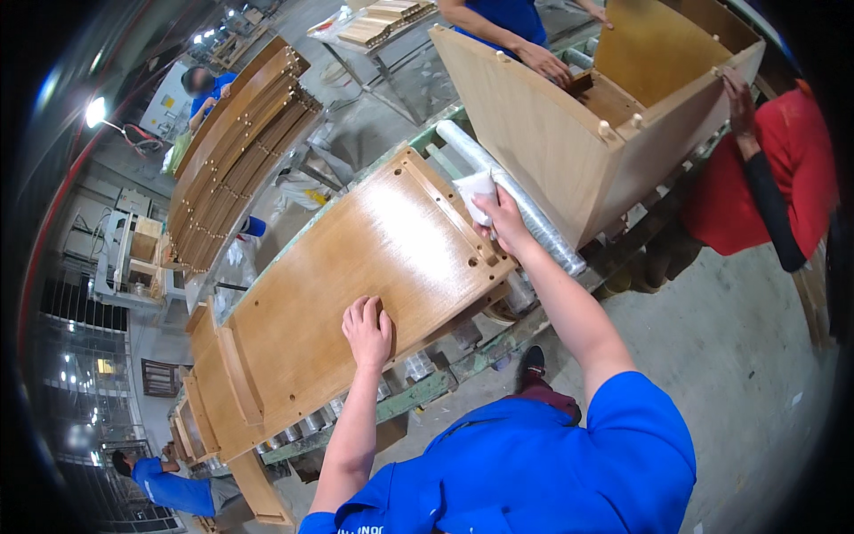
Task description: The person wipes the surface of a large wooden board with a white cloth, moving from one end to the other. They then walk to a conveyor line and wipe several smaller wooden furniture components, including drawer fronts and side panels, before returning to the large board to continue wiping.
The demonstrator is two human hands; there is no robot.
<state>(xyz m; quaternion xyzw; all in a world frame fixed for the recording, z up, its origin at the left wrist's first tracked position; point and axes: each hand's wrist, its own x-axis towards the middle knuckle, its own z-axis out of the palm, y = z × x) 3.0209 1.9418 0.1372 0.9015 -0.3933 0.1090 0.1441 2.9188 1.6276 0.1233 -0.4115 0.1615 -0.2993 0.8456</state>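
Observation:
A large varnished wooden panel (311,303) lies flat before me, with drilled holes and a strip across its far right end. On its surface, near the front edge, rests my left hand (367,331), fingers lying loosely open and holding nothing. My right hand (505,221) is closed around a white thing (476,189) above the panel's right end. Whether that is a squeeze bottle or a folded cloth I cannot tell. Just beyond this hand lies a long roll wrapped in clear plastic (534,222).
A green-framed roller conveyor (418,396) carries the panel. At the upper right, a wooden cabinet carcass (543,133) with dowels stands between a co-worker in blue and one in red (765,178). Stacked curved panels (245,160) stand at the left; another wooden piece (236,374) crosses my panel.

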